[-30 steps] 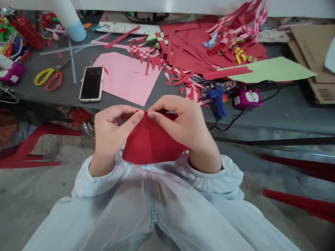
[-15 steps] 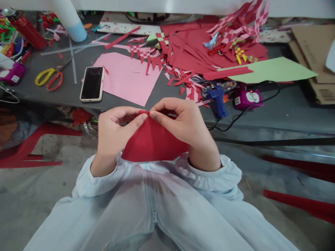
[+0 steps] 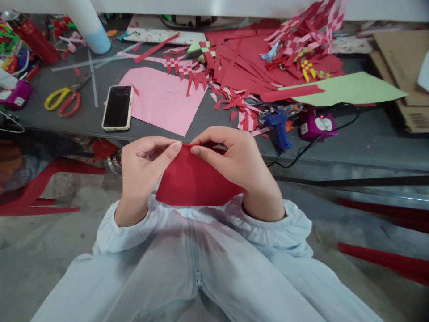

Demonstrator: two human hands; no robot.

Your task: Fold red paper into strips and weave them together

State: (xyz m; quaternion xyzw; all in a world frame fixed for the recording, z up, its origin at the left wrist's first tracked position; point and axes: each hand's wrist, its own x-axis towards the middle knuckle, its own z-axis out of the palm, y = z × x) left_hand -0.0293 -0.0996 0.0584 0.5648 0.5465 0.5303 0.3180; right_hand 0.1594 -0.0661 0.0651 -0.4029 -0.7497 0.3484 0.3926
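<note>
Both of my hands hold one sheet of red paper (image 3: 194, 181) in front of my chest, below the near edge of the grey table (image 3: 368, 138). My left hand (image 3: 142, 167) pinches the paper's top edge between thumb and forefinger. My right hand (image 3: 239, 161) pinches the same edge just to the right, with its fingers curled over the far side. The fingertips of the two hands are a small gap apart. The lower part of the sheet rests against my pale sleeves.
On the table lie a phone (image 3: 117, 107), a pink sheet (image 3: 164, 100), yellow-and-red scissors (image 3: 63, 98), a blue glue gun (image 3: 279, 127) with a black cable, a purple device (image 3: 315, 125), a green sheet (image 3: 348, 89) and a heap of red paper strips (image 3: 254, 67). Red plastic furniture (image 3: 43, 188) stands lower left.
My fingertips have drawn slightly apart along the paper's top edge, and the peak between them has flattened. The sheet sits a little lower and flatter.
</note>
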